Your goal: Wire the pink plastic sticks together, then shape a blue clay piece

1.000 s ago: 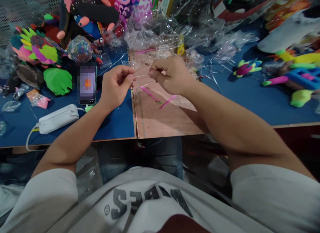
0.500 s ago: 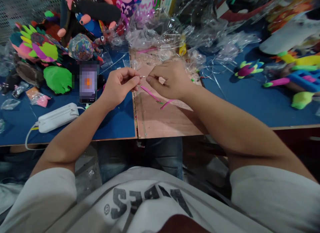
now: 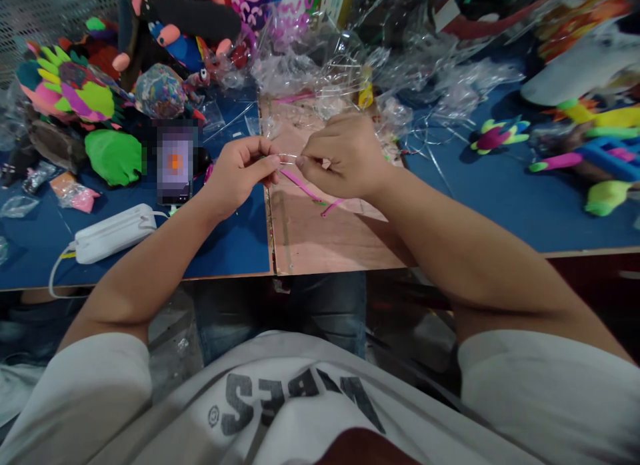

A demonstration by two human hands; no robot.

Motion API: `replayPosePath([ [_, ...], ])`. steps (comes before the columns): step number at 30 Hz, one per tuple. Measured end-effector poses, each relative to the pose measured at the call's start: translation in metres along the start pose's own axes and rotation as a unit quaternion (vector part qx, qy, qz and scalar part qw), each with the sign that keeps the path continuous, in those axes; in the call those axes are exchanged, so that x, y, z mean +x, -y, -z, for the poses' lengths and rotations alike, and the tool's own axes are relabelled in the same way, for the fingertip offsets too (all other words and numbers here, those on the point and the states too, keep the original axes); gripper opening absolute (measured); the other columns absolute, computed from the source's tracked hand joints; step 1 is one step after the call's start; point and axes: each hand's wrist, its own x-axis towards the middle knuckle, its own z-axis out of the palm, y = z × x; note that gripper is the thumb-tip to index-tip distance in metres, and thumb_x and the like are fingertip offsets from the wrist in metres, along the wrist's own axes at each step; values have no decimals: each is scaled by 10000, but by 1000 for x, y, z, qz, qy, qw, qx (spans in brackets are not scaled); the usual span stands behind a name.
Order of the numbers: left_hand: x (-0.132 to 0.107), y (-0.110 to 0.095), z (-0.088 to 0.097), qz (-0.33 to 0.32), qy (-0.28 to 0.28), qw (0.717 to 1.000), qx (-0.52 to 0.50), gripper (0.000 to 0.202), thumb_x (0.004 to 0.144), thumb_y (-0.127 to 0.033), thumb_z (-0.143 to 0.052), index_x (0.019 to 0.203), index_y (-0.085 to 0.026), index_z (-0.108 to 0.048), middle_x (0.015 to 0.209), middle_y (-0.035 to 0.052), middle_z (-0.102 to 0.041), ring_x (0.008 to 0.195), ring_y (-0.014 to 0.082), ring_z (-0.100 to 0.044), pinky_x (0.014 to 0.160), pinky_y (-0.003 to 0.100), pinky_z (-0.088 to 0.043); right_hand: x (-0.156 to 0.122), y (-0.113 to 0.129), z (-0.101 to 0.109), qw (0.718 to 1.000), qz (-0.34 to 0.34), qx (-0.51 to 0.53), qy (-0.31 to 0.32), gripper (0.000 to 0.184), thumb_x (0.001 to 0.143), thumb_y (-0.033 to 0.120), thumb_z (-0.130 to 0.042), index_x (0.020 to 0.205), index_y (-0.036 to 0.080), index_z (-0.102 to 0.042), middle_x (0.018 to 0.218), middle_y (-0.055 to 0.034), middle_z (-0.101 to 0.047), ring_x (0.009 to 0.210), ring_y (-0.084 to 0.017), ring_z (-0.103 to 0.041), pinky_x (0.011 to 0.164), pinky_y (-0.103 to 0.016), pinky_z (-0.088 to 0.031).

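Over the wooden board [image 3: 320,242], both my hands pinch a thin, pale, wire-like strand [image 3: 289,160] that spans the small gap between them. My left hand [image 3: 246,168] has thumb and index finger pressed together on its left end. The other end is gripped by my right hand [image 3: 344,157], its fingers curled and knuckles upward. What the strand is made of is too fine to tell. Just below the fingertips, a pink strip [image 3: 301,184] slants across the board, and a second short pink strip [image 3: 332,208] lies near its lower end.
Crumpled clear plastic [image 3: 320,65] covers the back of the board. Colourful clay-like figures [image 3: 80,95] crowd the left, beside a phone [image 3: 175,162] and a white power bank-like block [image 3: 116,233] with a cable. More figures [image 3: 600,152] lie on the blue tabletop [image 3: 493,198] at right.
My right hand has shifted slightly to the right, and the gap between the hands is a little wider, showing more strand. My left hand has hardly moved.
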Motion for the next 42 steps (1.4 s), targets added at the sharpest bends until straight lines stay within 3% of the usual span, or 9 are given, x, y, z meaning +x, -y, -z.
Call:
replayPosePath([
  [7,2,3,-3,22,-34,999,-29,177,962,-170,-801,816,-204,-706,810,-4,-735,646,88,-656,636,225,-560,0,4,-3,997,-60,58,7,339,1068,467,-607,777,310,-681,733,-56,-701,783,-285,-691,798,-491,-576],
  [13,2,-3,-9,49,-33,996,-65,217,1010,-115,-706,815,-199,-663,827,-18,-732,597,61,-602,598,203,-510,6,21,0,994,-59,56,-71,210,1098,484,-665,1106,321,-797,1013,-77,-840,934,-303,-771,840,-477,-617],
  [20,-4,-11,-9,76,7,991,-106,268,1008,-280,-867,872,-203,-649,820,-29,-687,699,93,-691,666,224,-556,7,28,-1,993,-70,64,-71,166,1102,430,-698,1033,296,-768,977,-73,-836,906,-270,-785,843,-429,-622],
  [25,-4,-9,-7,102,-4,989,-105,275,1070,-284,-795,857,-185,-651,829,-25,-668,725,86,-702,677,215,-529,6,24,-5,987,-98,87,-89,198,1089,459,-730,971,301,-724,935,-72,-817,877,-267,-770,834,-429,-625],
  [30,-5,-5,-8,79,1,994,-81,381,1102,-314,-772,772,-176,-641,826,-3,-667,728,82,-670,681,209,-525,7,25,-3,979,-129,125,-102,292,1038,538,-813,897,307,-701,831,-47,-774,770,-245,-705,753,-417,-600],
  [35,-5,-8,-10,60,-5,991,-119,400,1107,-325,-788,769,-181,-630,771,-16,-630,686,76,-622,650,198,-510,11,23,1,949,-159,254,-97,397,1026,633,-853,875,286,-736,809,-32,-760,702,-193,-663,673,-371,-570],
  [39,0,-11,-8,53,-63,980,-181,436,1137,-379,-754,776,-184,-605,796,-24,-620,657,62,-598,628,190,-515,16,14,8,889,-180,418,-59,578,950,817,-847,831,260,-754,768,-25,-766,609,-154,-628,583,-342,-537],
  [42,1,-12,-7,54,-98,972,-208,471,1150,-455,-723,782,-192,-592,808,-25,-620,665,67,-622,629,193,-535,18,7,12,860,-208,463,-44,575,894,812,-906,793,263,-766,707,-11,-740,558,-142,-570,543,-335,-503],
])
